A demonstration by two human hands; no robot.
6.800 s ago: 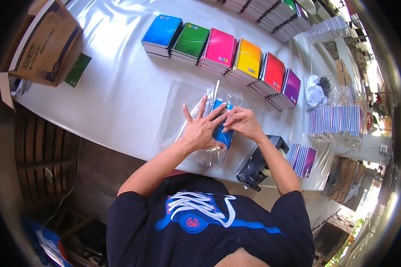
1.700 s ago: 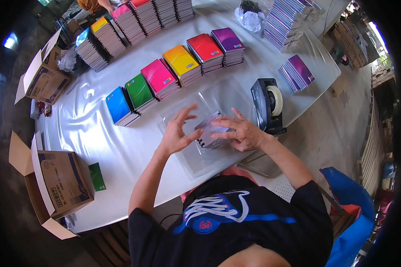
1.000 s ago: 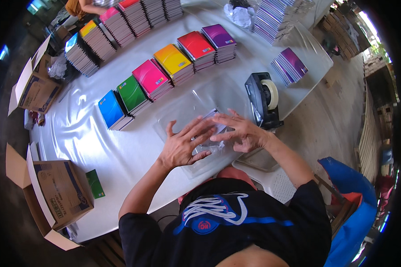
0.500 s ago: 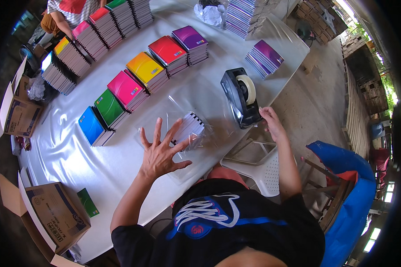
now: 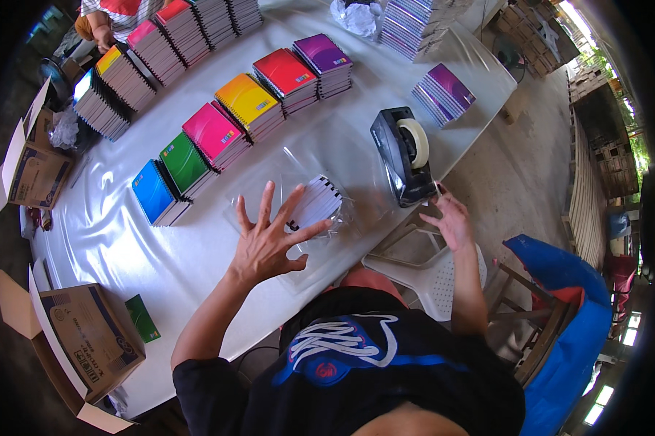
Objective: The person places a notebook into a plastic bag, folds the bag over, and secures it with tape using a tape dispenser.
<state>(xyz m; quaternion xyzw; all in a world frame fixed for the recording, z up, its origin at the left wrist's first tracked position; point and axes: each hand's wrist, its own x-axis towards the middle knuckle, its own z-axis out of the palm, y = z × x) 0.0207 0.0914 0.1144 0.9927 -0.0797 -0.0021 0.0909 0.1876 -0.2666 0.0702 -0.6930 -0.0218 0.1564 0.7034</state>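
My left hand (image 5: pixel 267 236) is spread wide, palm down, with nothing gripped. Its fingers reach over the near side of a small stack of spiral notebooks (image 5: pixel 316 203) lying on clear plastic film (image 5: pixel 280 174). White page edges and black binding show there, partly hidden by the fingers. My right hand (image 5: pixel 449 218) is at the near end of a black tape dispenser (image 5: pixel 401 156). Its fingers are bent at the cutting end, with a thin pale strip of tape at the tips, and the thumb sticks out to the left. A roll of tape (image 5: pixel 413 143) sits in the dispenser.
Stacks of notebooks in blue (image 5: pixel 153 190), green (image 5: pixel 184 160), pink (image 5: pixel 212 134), yellow (image 5: pixel 249 100), red (image 5: pixel 285 73) and purple (image 5: pixel 323 54) cross the white table (image 5: pixel 196 254). Cardboard boxes (image 5: pixel 91 338) stand left. A co-worker (image 5: pixel 103 29) is at the far left, a white chair (image 5: pixel 440 283) right.
My right hand has turned and moved slightly down and right at the dispenser's end, its thumb now apart from the fingers. My left hand stays spread by the notebooks. The whole view has shifted slightly.
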